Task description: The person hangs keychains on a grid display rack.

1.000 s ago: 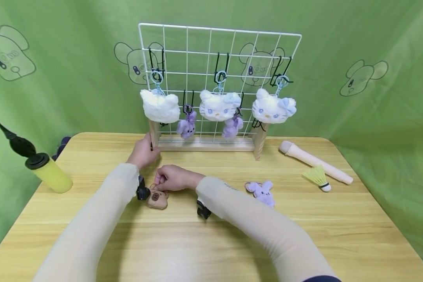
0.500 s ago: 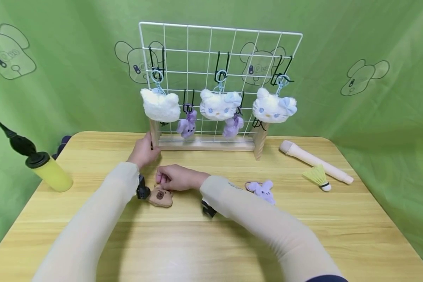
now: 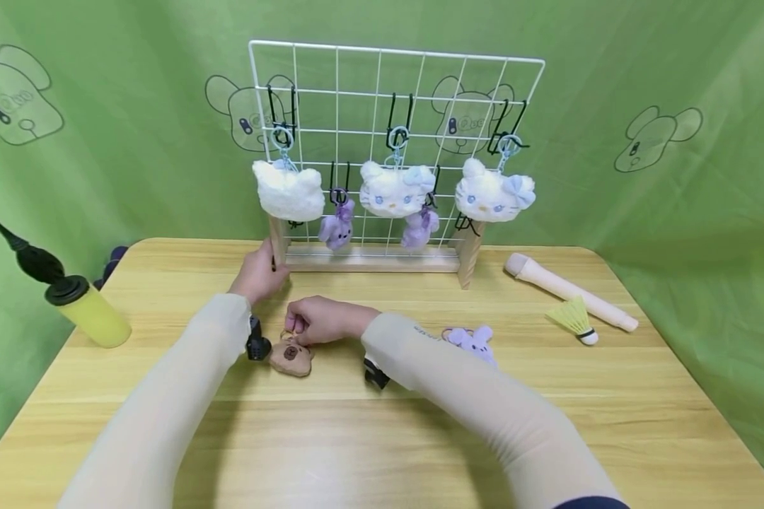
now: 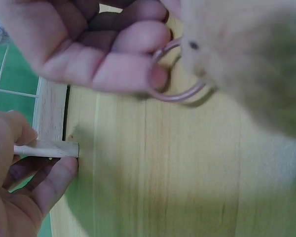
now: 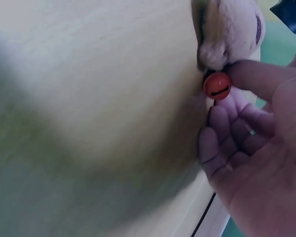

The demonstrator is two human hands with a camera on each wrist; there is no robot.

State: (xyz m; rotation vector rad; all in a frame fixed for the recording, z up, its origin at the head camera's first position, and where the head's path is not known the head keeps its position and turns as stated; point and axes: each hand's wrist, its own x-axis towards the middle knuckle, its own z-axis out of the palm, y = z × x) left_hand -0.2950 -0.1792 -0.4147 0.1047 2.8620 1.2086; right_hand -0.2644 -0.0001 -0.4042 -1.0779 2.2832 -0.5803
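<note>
My left hand grips the left wooden foot of a white wire display rack, with thumb and fingers on either side of it in the left wrist view. In front of the rack my right hand pinches at the ring end of a brown plush bear keychain. Its metal ring lies against a fingertip of that hand in the left wrist view. A red bell shows between the plush head and the curled fingers in the right wrist view.
White plush cat keychains and purple plush keychains hang from black hooks on the rack. Another purple plush keychain lies beside the right sleeve. A yellow shuttlecock and a pink microphone lie right, a yellow pump left.
My right hand has shifted slightly right, and the bear keychain has moved a little with it. The left hand has stayed on the rack's foot.
</note>
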